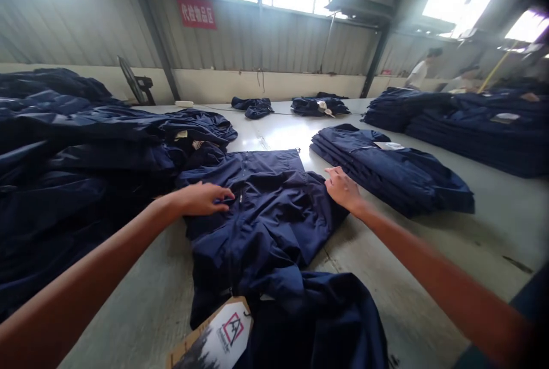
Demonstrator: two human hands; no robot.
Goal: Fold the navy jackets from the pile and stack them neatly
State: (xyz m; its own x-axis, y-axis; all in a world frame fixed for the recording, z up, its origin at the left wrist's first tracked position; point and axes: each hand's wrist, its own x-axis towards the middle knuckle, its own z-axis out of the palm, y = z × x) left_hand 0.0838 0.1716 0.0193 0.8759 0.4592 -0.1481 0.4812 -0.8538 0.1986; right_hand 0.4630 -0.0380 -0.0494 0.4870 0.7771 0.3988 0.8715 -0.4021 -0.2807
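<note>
A navy blue zip jacket (274,220) lies spread on the table in front of me, its lower part rumpled towards me. A paper hang tag (229,329) with a red logo hangs at its near end. My left hand (206,197) is over the jacket's left side near the zip, thumb and fingers apart. At the right edge, my right hand (343,189) is against the jacket's side, its index finger stretched out and the other fingers partly curled. Whether the right fingertips press on the cloth is not clear.
Heaped navy garments (86,146) stand close on the left. A folded jacket stack (386,169) with a tag lies to the right, larger stacks (476,123) beyond. Two small garment bundles (253,107) (319,106) sit at the back. People (422,68) are at far right.
</note>
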